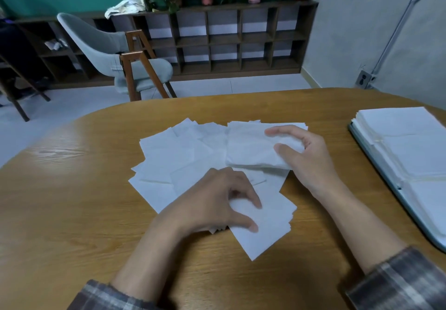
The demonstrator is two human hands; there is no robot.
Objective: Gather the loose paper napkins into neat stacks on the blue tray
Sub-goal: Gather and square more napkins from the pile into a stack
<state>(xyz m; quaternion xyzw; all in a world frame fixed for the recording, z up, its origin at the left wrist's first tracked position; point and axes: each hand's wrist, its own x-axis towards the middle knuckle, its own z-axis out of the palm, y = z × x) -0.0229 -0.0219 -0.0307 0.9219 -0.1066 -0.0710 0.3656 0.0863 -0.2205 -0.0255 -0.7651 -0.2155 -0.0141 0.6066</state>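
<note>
Right hand (pixel 306 155): fingers are gripping a small squared stack (pixel 251 148) of thin, soft white napkins left of the blue tray (pixel 376 162), probably keeping edges aligned while adding more. Left hand (pixel 217 203), farther left of the tray, is curling thumb and forefinger onto a loose sheet (pixel 265 232); whether the pinch is closing, cannot tell. Loose napkins (pixel 173 155) are fanning across the glossy wood-grain bench (pixel 72 189).

Loose napkins (pixel 169 162): white sheets, fanned and overlapping on the table (pixel 72 189) beneath the left hand (pixel 217 201), which pinches the nearest. Gathered bundle (pixel 251 148): gripped by the right hand (pixel 306 157). Blue tray (pixel 376 157): right of that hand, carrying squared stacks (pixel 410 145).
</note>
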